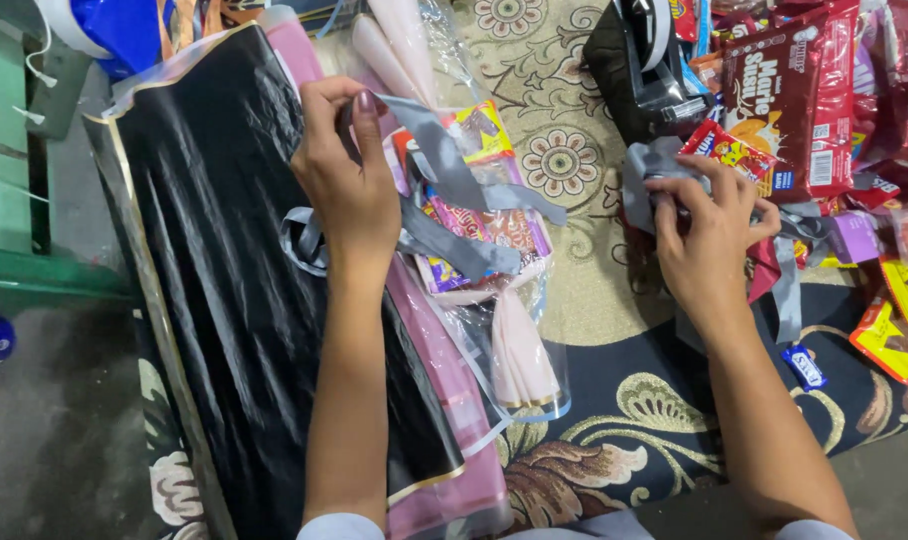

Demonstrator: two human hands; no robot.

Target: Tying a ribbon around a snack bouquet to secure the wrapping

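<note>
Left hand (349, 190) pinches grey ribbon (454, 180) — right hand (709, 235) grips ribbon roll (646, 178).

Both hands raised, forearms extended up-frame.
Left hand (349, 185) centre-left, fingers curled in a pinch; right hand (709, 235) centre-right, fingers bent, closed.

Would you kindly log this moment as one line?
left hand: holds grey ribbon | right hand: on ribbon bundle | under: black wrapping sheet
</note>
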